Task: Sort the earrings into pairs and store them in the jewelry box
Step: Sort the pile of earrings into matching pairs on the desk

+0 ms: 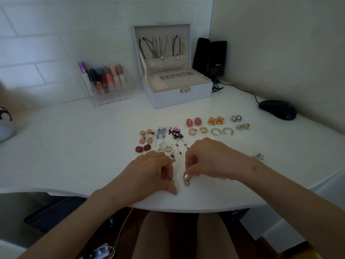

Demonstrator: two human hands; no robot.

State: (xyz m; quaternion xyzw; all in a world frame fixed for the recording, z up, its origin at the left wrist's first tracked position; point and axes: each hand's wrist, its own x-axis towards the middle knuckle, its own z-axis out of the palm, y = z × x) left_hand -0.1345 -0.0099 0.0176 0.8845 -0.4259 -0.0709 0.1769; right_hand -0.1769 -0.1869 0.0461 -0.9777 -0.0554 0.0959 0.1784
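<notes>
Head view: pinching gold earring (186,182) with right hand (207,159), second earring (172,182) with left hand (149,171).
Hangs at fingertips' 6 o'clock, long axis 12-to-6.

In front of me the white table (74,146) carries the open jewelry box (179,96) at the back, with a clear lipstick organizer (112,96) to its left and black speakers (218,53) to its right. A black mouse (278,109) lies near the right wall. Nearer me the earrings (176,133) lie in pairs, among them pink ovals (193,122), gold-rimmed rounds (216,120), gold hoops (197,130) and dark red squares (143,148).
</notes>
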